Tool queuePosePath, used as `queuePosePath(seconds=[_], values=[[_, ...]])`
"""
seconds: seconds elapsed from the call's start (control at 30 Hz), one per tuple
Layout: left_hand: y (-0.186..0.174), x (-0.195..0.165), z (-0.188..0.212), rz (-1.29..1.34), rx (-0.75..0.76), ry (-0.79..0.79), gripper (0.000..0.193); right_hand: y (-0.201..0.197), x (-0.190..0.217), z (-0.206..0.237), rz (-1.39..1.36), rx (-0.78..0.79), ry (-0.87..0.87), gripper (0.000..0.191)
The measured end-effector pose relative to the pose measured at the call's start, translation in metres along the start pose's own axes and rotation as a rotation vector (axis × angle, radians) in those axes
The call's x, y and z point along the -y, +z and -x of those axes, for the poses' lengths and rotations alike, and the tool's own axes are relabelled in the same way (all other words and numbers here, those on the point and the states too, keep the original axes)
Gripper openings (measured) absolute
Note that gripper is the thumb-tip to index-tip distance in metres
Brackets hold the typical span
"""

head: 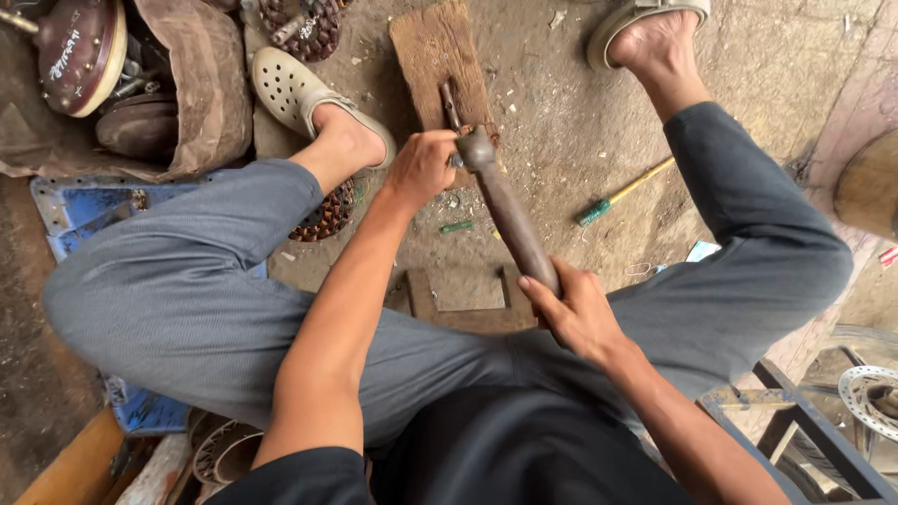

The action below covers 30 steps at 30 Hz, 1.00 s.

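Note:
My right hand (572, 313) grips the wooden handle of a hammer (505, 210), whose metal head sits near the lower edge of a worn wooden block (428, 51) on the ground. My left hand (421, 168) is closed around a thin dark metal rod or chisel (450, 101) that lies on the block, right beside the hammer head. I sit with legs in grey trousers spread to either side.
A green-handled screwdriver (617, 194) lies on the dirt floor to the right. My feet wear beige clogs (297, 89). Round copper-wound motor parts (327, 215) and rusty metal housings (79, 47) lie at left. A metal frame (804, 421) and a disc stand at lower right.

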<state>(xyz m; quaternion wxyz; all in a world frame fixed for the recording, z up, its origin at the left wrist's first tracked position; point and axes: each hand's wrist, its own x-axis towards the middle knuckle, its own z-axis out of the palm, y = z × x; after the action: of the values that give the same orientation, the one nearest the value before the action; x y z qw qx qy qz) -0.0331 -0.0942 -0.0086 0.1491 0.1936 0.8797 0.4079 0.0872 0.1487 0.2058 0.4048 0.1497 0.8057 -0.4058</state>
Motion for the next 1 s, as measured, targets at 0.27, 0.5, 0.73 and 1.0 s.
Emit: queuePosePath(seconds=[0.27,0.5,0.73,1.0], values=[[0.005,-0.001,-0.003,0.019,-0.174,0.217,0.025,-0.007,0.004,0.001,0.085,0.007,-0.071,0.039],[0.009,0.007,-0.001,0.049,0.016,0.054,0.029,-0.019,0.001,0.002,0.259,0.006,-0.091,0.04],[-0.003,0.003,0.002,0.057,0.008,0.014,0.048,-0.027,-0.011,-0.011,0.145,0.127,-0.151,0.046],[-0.005,0.005,-0.004,0.103,-0.1,0.093,0.036,-0.036,-0.043,-0.035,-0.169,-0.039,0.083,0.044]])
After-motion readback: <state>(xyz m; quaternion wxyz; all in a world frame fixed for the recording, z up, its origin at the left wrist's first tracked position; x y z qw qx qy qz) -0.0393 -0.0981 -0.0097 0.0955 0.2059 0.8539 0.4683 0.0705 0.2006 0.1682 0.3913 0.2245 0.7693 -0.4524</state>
